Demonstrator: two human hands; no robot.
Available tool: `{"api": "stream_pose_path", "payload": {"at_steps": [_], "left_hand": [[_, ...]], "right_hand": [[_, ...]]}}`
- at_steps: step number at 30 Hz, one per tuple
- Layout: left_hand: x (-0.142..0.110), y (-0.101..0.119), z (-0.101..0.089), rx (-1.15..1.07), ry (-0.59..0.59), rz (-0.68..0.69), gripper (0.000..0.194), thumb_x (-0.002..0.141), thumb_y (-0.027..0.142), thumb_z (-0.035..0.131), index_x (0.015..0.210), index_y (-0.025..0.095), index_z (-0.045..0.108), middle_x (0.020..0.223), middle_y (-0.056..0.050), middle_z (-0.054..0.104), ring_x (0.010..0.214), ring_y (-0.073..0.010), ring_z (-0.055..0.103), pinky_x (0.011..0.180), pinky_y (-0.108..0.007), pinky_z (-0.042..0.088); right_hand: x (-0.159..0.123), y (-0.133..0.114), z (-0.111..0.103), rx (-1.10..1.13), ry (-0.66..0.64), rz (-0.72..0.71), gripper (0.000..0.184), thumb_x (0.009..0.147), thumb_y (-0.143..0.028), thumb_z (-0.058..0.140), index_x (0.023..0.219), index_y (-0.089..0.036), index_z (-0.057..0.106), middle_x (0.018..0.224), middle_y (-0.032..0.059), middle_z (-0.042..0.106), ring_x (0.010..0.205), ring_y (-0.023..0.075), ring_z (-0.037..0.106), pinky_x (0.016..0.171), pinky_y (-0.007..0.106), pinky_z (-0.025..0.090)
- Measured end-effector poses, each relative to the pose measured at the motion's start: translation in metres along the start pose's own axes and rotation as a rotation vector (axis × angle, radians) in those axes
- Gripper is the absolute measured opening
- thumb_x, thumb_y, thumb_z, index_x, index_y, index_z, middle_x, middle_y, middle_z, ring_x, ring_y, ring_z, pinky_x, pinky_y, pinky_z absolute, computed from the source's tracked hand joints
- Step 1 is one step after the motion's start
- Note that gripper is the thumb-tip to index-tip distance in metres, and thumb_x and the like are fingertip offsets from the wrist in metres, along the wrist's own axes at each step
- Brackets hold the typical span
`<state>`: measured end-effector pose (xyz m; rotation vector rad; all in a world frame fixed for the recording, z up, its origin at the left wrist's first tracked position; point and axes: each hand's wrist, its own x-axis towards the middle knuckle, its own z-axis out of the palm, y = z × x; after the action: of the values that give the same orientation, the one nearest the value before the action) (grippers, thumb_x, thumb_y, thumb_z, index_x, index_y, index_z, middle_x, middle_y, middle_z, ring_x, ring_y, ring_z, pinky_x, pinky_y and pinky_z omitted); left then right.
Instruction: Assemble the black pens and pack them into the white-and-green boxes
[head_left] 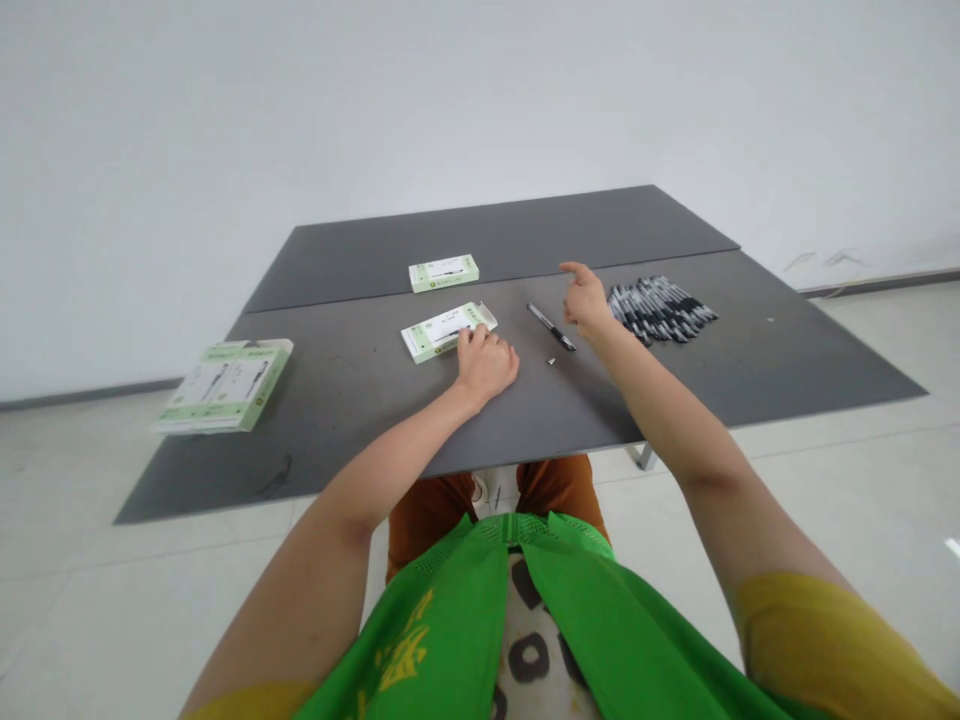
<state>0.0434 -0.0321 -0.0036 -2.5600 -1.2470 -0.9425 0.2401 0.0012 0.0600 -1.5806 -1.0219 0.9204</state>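
Note:
My left hand (486,362) rests on the dark grey table (360,400), its fingers curled against the near end of a small green-and-white pen box (442,331) whose right flap is open. My right hand (585,298) hovers above the table with the index finger stretched out, nothing in it. It sits between a single black pen (550,326) on its left and a pile of several black pens (660,308) on its right. A tiny dark cap or bit (550,361) lies near the single pen.
A second shut pen box (443,272) lies further back at the middle. A stack of larger green-and-white boxes (224,384) sits on the table's left edge. Behind the table is a white wall; the floor is pale tile.

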Motion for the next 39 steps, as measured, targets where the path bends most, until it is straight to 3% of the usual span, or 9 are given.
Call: {"api": "stream_pose_path", "payload": {"at_steps": [4,8,12,14,17,23,31,37,39], "left_hand": [[0.0,0.003,-0.01,0.031,-0.13,-0.001,0.03,0.088,0.03,0.048,0.086,0.014,0.073,0.088,-0.016,0.071,0.101,-0.0319,0.054,0.089,-0.05,0.037],[0.003,0.01,-0.015,-0.026,-0.216,0.082,0.036,0.093,0.029,0.044,0.118,0.014,0.065,0.119,-0.012,0.066,0.107,-0.026,0.054,0.088,-0.04,0.041],[0.012,0.031,-0.009,-0.057,-0.302,0.153,0.045,0.096,0.031,0.045,0.14,0.025,0.05,0.116,-0.008,0.065,0.103,-0.0235,0.056,0.081,-0.035,0.044],[0.016,0.044,-0.004,-0.041,-0.341,0.178,0.04,0.096,0.03,0.046,0.136,0.029,0.053,0.113,-0.007,0.065,0.102,-0.0234,0.056,0.078,-0.034,0.044],[0.02,0.055,0.002,0.016,-0.389,0.169,0.031,0.098,0.021,0.04,0.115,0.022,0.066,0.113,-0.009,0.063,0.103,-0.0235,0.057,0.075,-0.033,0.045],[0.02,0.047,0.004,-0.038,-0.487,-0.038,0.025,0.099,0.025,0.042,0.113,0.016,0.062,0.11,-0.011,0.06,0.097,-0.0214,0.063,0.076,-0.031,0.046],[0.02,0.044,0.011,-0.083,-0.471,-0.161,0.027,0.101,0.022,0.035,0.105,0.011,0.06,0.104,-0.016,0.065,0.093,-0.0235,0.066,0.08,-0.034,0.047],[0.017,0.024,0.014,-0.468,-0.284,-0.228,0.032,0.1,0.016,0.028,0.109,0.013,0.059,0.09,-0.008,0.066,0.082,-0.0159,0.063,0.081,-0.029,0.048],[0.016,0.021,0.016,-0.56,-0.22,-0.173,0.034,0.1,0.017,0.028,0.114,0.014,0.058,0.095,-0.008,0.063,0.085,-0.014,0.061,0.083,-0.027,0.048]], "right_hand": [[0.002,-0.002,0.01,0.372,-0.063,0.212,0.039,0.084,-0.025,0.048,0.123,-0.032,0.049,0.05,-0.0108,0.029,0.037,0.0058,0.026,0.04,0.015,0.024],[-0.004,-0.011,0.013,0.623,-0.105,0.316,0.038,0.081,-0.015,0.044,0.115,-0.032,0.047,0.046,-0.0128,0.023,0.034,0.0048,0.025,0.037,0.013,0.021],[-0.011,-0.018,0.011,0.739,-0.046,0.345,0.034,0.082,-0.009,0.038,0.107,-0.031,0.046,0.047,-0.0125,0.022,0.034,0.0044,0.023,0.036,0.012,0.019],[-0.015,-0.018,0.01,0.76,-0.016,0.345,0.031,0.082,-0.008,0.037,0.103,-0.03,0.045,0.048,-0.0125,0.022,0.035,0.0044,0.022,0.036,0.012,0.019],[-0.017,-0.013,0.007,0.797,0.031,0.334,0.028,0.083,-0.008,0.036,0.1,-0.029,0.044,0.049,-0.0124,0.022,0.034,0.0045,0.022,0.036,0.013,0.02],[-0.012,-0.002,-0.001,0.943,0.247,0.241,0.026,0.086,-0.013,0.037,0.104,-0.032,0.042,0.052,-0.0123,0.025,0.035,0.0046,0.025,0.036,0.013,0.021],[-0.019,-0.001,0.011,0.959,0.286,0.233,0.017,0.091,-0.018,0.034,0.1,-0.031,0.042,0.053,-0.0119,0.028,0.035,0.0052,0.025,0.037,0.014,0.021],[-0.022,0.005,0.017,0.892,0.266,0.191,0.013,0.093,-0.023,0.036,0.102,-0.031,0.042,0.052,-0.012,0.028,0.035,0.0057,0.024,0.036,0.014,0.02],[-0.023,0.006,0.019,0.884,0.262,0.194,0.012,0.093,-0.024,0.037,0.101,-0.031,0.042,0.053,-0.0121,0.028,0.036,0.0056,0.023,0.036,0.015,0.02]]}}
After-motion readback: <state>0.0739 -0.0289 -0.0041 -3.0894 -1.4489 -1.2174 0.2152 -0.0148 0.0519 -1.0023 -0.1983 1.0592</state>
